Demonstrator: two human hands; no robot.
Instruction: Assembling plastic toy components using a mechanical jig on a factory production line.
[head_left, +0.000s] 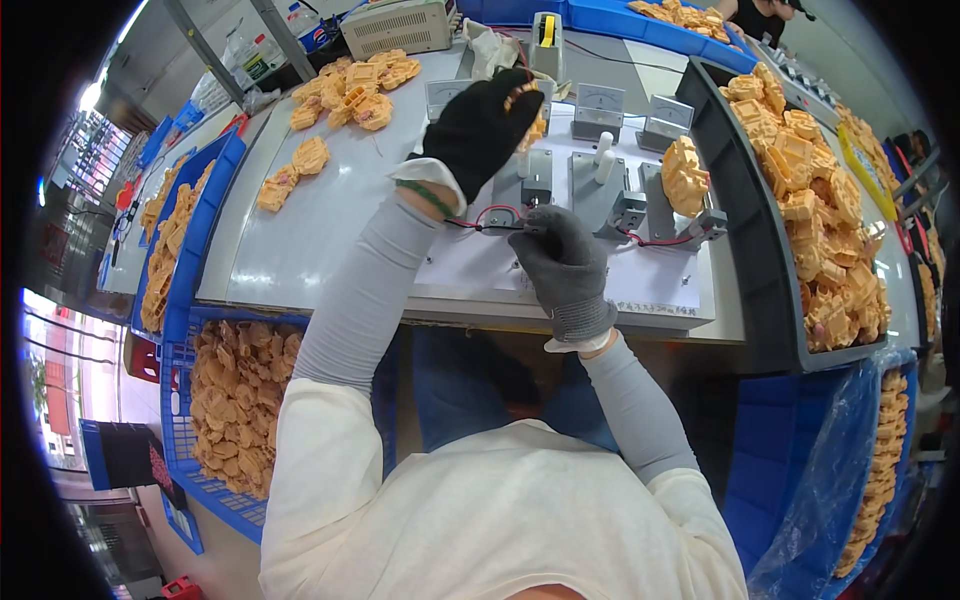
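Observation:
My left hand [485, 130], in a black glove, is closed around an orange molded plastic part [537, 128] above the test rig. Its fingers cover much of that part. Below it, my right hand [568, 265], in a grey glove, has its fingertips pinched together at the front of a grey test fixture [537, 180], near red and black wires [497, 212]; what they grip is hidden. Another orange part [685, 178] sits upright on the right-hand fixture. The middle fixture [598, 192] carries white posts and no orange part. Several analog meters [598, 105] stand behind the fixtures.
Loose orange parts [360, 90] lie at the table's far left. A black bin [730, 220] heaped with orange parts stands at right. A blue crate [225, 505] of parts is below left. A grey instrument box [400, 28] and a yellow tape roll [547, 30] are at the back.

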